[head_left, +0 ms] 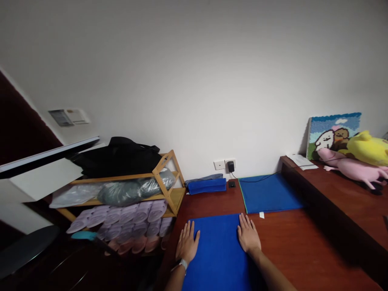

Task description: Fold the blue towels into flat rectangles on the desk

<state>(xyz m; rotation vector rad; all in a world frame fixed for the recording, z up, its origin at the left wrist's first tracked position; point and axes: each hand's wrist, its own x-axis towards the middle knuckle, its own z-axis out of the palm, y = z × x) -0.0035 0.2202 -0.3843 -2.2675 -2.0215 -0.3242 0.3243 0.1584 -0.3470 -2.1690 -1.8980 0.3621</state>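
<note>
A blue towel (216, 252) lies spread on the reddish-brown wooden table (291, 242), its near end cut off by the frame. My left hand (187, 243) rests flat at the towel's far left corner, fingers stretched out, with a watch on the wrist. At the far right corner my right hand (248, 233) lies flat too, fingers straight and slightly apart. Neither hand grips anything. Beyond the right hand is a second blue towel (269, 193) with a green edge and a white tag. Against the wall sits a folded blue towel (207, 186) with grey cloth behind it.
A wooden rack (168, 182) to the left holds a black bag (118, 157), plastic-wrapped bundles and several purple slippers (142, 211). A black plug (230, 166) with a cable sits in the wall socket. On the raised right surface are a pink plush toy (348, 165) and a yellow one (368, 148).
</note>
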